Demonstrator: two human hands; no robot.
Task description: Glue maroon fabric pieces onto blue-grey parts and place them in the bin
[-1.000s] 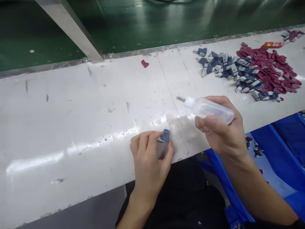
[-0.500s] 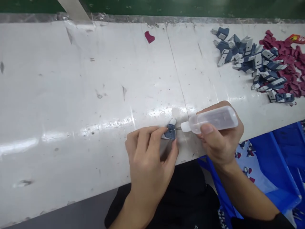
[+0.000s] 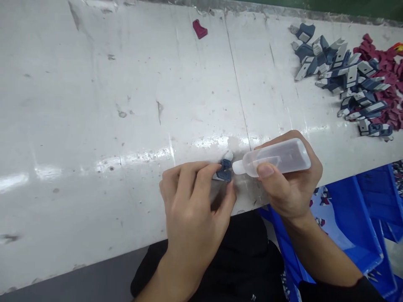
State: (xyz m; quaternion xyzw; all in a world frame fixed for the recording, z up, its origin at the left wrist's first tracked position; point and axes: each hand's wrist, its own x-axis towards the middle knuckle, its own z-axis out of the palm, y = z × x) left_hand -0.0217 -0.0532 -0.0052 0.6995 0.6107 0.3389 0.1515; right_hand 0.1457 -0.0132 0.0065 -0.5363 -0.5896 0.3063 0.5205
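Observation:
Between the thumb and fingers of my left hand (image 3: 195, 201) is a small dark blue and white moulded piece (image 3: 224, 171), held at the table surface. Its recessed face is turned up. My right hand (image 3: 289, 184) is wrapped round a translucent squeeze bottle (image 3: 280, 157) with a white cap, tipped on its side and pointing left. The bottle's thin nozzle meets the recess of the piece; whether any liquid comes out is too small to see.
Many blue and white pieces (image 3: 343, 71) lie heaped at the right on the white table (image 3: 78, 105), beside a pile of maroon pieces (image 3: 390, 75). One maroon piece (image 3: 200, 29) lies alone at the back. Blue bins (image 3: 352, 222) stand below the table's right edge.
The bottle has moved slightly left, its cap now closer to the blue and white piece. My left hand keeps its hold. The whole view has shifted and turned a little.

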